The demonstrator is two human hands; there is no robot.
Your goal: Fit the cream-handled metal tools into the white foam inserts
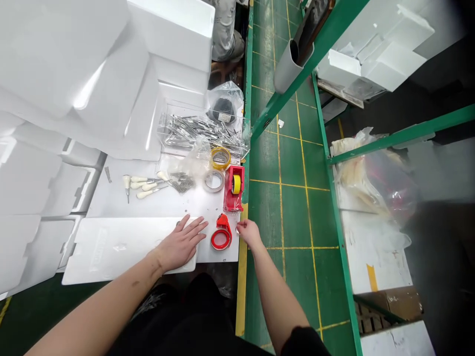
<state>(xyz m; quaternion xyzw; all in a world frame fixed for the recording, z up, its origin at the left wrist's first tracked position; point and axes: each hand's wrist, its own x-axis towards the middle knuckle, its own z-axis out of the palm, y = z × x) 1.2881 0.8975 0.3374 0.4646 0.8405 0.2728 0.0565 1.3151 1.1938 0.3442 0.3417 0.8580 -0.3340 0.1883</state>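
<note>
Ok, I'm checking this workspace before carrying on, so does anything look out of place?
A small white scrap lies alone on the green floor. A small grey metal piece sits on the white board, apart from the cream-handled tools.

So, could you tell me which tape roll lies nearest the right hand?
The red roll in the orange dispenser, beside the right hand; the yellow roll in the red desk dispenser and two loose rolls lie farther.

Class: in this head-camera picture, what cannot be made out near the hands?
In the head view:
Whether the fingers of the right hand hold anything: too small, fingers cover it.
White foam board beneath the left hand: hidden by that hand.
Lettering on that board: too faint.
Label on the black item in the bag: too small.
</note>
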